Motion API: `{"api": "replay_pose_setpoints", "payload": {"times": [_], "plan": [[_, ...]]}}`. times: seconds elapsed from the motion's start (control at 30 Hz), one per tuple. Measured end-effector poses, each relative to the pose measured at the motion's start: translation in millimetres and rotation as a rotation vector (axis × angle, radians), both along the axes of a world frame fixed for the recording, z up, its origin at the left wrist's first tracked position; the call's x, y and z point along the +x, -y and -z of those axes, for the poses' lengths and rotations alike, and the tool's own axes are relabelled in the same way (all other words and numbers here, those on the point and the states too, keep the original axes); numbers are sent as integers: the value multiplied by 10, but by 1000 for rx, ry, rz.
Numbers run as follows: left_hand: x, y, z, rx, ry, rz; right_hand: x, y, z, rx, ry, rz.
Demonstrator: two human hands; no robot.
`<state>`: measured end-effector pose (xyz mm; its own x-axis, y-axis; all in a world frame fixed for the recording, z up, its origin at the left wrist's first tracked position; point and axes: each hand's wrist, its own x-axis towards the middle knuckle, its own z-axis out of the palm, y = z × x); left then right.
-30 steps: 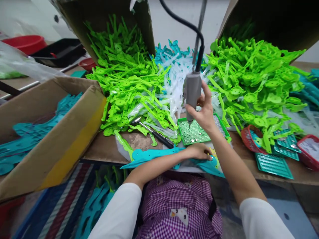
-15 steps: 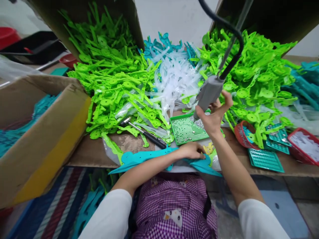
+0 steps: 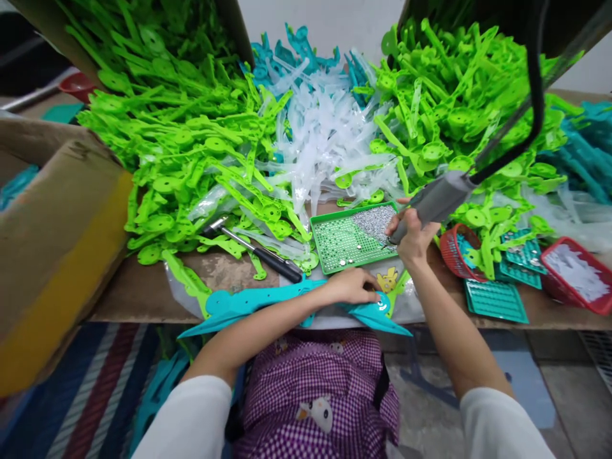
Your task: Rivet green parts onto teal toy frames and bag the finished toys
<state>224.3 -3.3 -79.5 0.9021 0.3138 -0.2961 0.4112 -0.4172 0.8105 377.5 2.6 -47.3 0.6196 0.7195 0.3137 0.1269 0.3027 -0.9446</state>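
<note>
My right hand (image 3: 417, 237) is wrapped round a grey electric screwdriver (image 3: 438, 201) hung from a cord. The tool is tilted, its tip pointing down-left at the right edge of a green tray (image 3: 329, 271) with small screws (image 3: 375, 224). My left hand (image 3: 352, 287) presses closed fingers onto the right part of a long blue plastic piece (image 3: 258, 298) at the table's front edge. A bright green plastic piece (image 3: 189, 280) shows from under its left end, and another green end shows at the right. Whether the screwdriver tip carries a screw cannot be seen.
A hammer (image 3: 258, 250) lies left of the tray. Heaps of green parts (image 3: 191, 137) and clear-white parts (image 3: 329, 121) stand behind. At right are red baskets (image 3: 576, 274) and a teal tray (image 3: 496, 301); a cardboard box (image 3: 62, 248) stands at left.
The screwdriver has swung from upright over the screws to a steeper tilt, moving right and nearer to me. My left hand stays on the blue piece. The view has shifted slightly.
</note>
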Motion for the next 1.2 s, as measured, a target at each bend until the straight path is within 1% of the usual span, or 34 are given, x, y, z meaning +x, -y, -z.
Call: {"api": "replay_pose_setpoints", "payload": {"times": [0.1,0.3,0.5,0.7,0.87,1.0,1.2], "plan": [[-4,0,-13,-9,-9,-4,48,-11,80,38,-36,11],[-1,-2,2,-8,-19,-6,99,9,122,65,-41,15],[3,-2,3,-24,-9,-4,86,12,116,-37,20,91],[4,-6,-2,-27,-7,-17,71,17,107,17,-34,62],[5,-8,21,-18,11,-12,66,29,97,1,-65,74],[0,-5,8,-27,12,-20,66,21,90,56,-94,79],[2,-2,-6,-29,15,-25,67,28,136,152,-151,11]]}}
